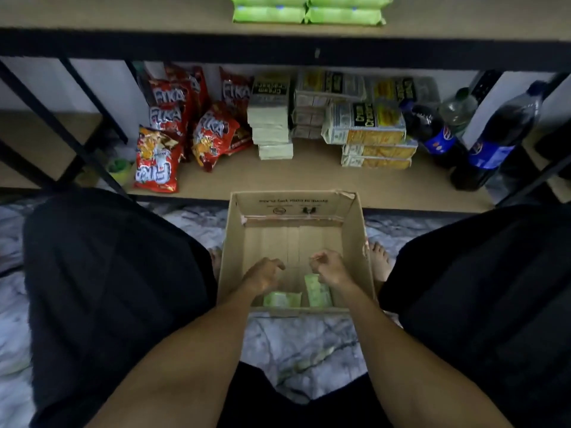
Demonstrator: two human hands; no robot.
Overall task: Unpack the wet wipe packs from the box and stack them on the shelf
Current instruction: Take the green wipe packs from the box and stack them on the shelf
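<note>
Forearms reach into the box [355,242]: left hand [262,274] loosely curled, empty; right hand [329,268] curled, grip unclear. Two wipe packs [282,299] lie at its near end, awaiting pickup for the far shelf stack [306,10].

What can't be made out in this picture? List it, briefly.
- Head view, top edge: green packs on the shelf are cut off; stack height unknown.
- Head view: two packs in the box are partly covered by the left hand, right hand and near wall; any beneath are hidden.
- Dim blur: whether either hand grips a pack.
- Box print: too small.
</note>
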